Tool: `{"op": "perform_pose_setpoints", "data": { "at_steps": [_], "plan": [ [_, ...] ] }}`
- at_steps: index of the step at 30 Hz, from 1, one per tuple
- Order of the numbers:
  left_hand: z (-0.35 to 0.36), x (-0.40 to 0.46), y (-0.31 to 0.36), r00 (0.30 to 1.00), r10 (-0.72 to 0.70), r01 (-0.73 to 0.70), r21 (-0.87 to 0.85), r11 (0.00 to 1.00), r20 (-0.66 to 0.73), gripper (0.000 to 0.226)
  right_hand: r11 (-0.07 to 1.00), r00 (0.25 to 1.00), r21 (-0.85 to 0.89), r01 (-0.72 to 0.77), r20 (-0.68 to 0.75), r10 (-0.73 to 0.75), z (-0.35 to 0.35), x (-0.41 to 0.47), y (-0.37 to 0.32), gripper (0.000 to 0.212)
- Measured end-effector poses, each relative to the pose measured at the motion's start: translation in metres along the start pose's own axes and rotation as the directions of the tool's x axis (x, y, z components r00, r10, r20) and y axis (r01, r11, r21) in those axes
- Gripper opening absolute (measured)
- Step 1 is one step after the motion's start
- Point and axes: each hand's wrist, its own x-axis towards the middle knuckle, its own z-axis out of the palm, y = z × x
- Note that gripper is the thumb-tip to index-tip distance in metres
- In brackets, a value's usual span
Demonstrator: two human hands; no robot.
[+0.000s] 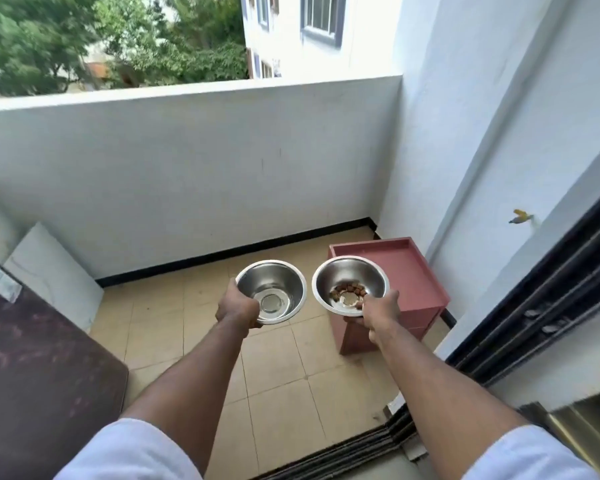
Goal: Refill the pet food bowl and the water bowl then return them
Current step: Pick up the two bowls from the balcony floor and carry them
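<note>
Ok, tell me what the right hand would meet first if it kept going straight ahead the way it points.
Probably the pink stand: the right hand, gripping the bowl with kibble, points forward and down at its raised-edged top. The bowl would likely touch first; depth is unclear.

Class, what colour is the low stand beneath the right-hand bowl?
Dusty pink stand, seen in the head view.

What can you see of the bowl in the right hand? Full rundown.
The food bowl is round, shiny metal with a rolled rim and a flat base. Brown kibble pieces lie in a sparse ring on the bottom, far from full. It is held nearly level in the air above the pink stand. The right hand grips its near rim, thumb on top. It sits apart from the other bowl.
</note>
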Motion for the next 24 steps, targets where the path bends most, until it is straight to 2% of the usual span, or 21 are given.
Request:
{"op": "perform_pose_setpoints", "data": {
  "at_steps": [3, 9, 13, 16, 18, 24],
  "plan": [
    [-0.016, -0.016, 0.015, 0.997, 0.057, -0.057, 0.0, 0.998, 0.056, 0.052, 0.997, 0.999, 0.075, 0.017, -0.032, -0.015, -0.023, -0.024, -0.013, 0.043],
    [-0.034, -0.044, 0.028, 0.97, 0.168, -0.172, 0.01, 0.985, 0.174, 0.07, 0.968, 0.993, 0.246, 0.056, -0.113, -0.029, -0.067, -0.079, -0.012, 0.04],
    [-0.042, -0.085, 0.043, 0.939, 0.25, -0.273, 0.068, 0.96, 0.238, 0.049, 0.96, 0.98, 0.272, 0.069, -0.199, -0.014, -0.099, -0.103, 0.005, 0.047],
    [-0.032, -0.105, 0.05, 0.905, 0.3, -0.33, 0.052, 0.942, 0.302, 0.043, 0.934, 0.971, 0.345, 0.089, -0.241, -0.004, -0.132, -0.125, 0.016, 0.039],
    [-0.019, -0.116, 0.053, 0.875, 0.329, -0.367, 0.045, 0.929, 0.355, 0.04, 0.924, 0.964, 0.372, 0.088, -0.265, 0.015, -0.156, -0.14, 0.026, 0.043],
    [0.032, -0.179, 0.066, 0.768, 0.394, -0.438, -0.034, 0.898, 0.504, 0.045, 0.888, 0.913, 0.437, 0.141, -0.403, 0.053, -0.241, -0.18, 0.058, 0.028]
  ]
}}
